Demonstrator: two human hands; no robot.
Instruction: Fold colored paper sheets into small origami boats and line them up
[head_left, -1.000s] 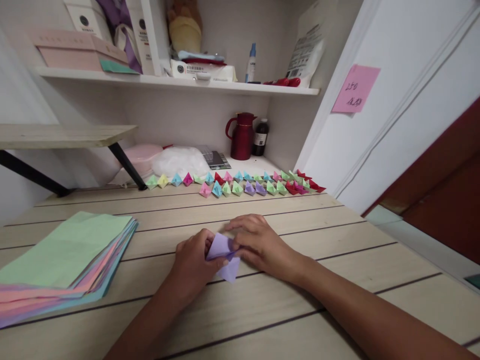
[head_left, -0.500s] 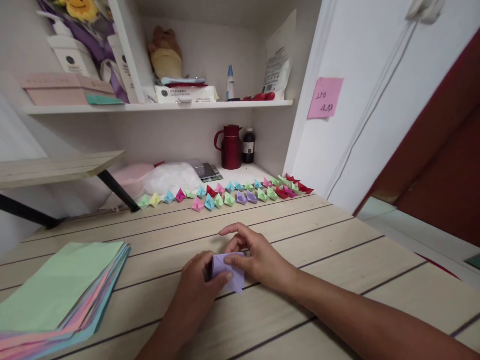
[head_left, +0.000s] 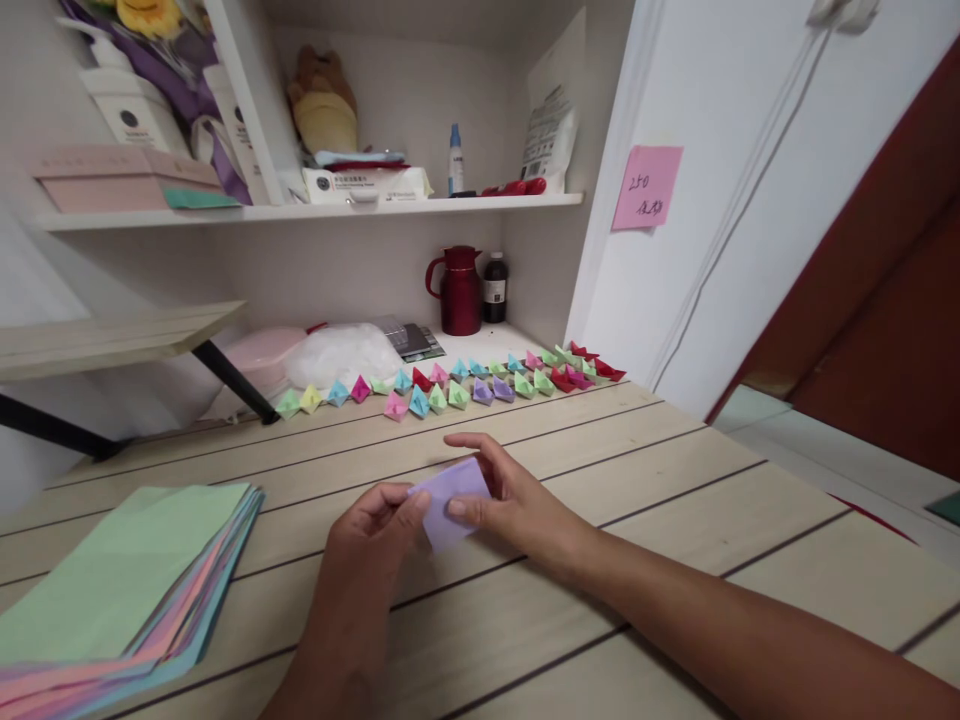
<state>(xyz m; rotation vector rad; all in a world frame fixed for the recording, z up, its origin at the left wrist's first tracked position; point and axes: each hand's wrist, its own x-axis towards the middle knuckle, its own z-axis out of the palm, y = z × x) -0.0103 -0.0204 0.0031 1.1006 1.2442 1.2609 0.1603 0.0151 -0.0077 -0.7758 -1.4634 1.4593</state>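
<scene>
Between my two hands is a small folded piece of purple paper [head_left: 444, 515], lifted a little over the wooden table. My left hand [head_left: 381, 525] pinches its left edge with thumb and fingertips. On the right side my right hand [head_left: 501, 498] grips it, thumb flat on the front and the other fingers behind; its index finger stretches out past the top edge. Beyond the hands, several small folded paper boats [head_left: 484, 390] in many colours line the table's back edge. At the left lies a stack of coloured paper [head_left: 127, 570], a green sheet uppermost.
A raised wooden shelf [head_left: 112, 335] on black legs stands at the back left. Behind the boats are a plastic bag [head_left: 345, 355], a red jug [head_left: 460, 290] and a dark bottle [head_left: 495, 288]. A pink note [head_left: 648, 187] is stuck on the white panel.
The purple paper has been turned and raised slightly, so more of its flat face shows. My left hand has shifted left to its edge; my right hand has barely moved.
</scene>
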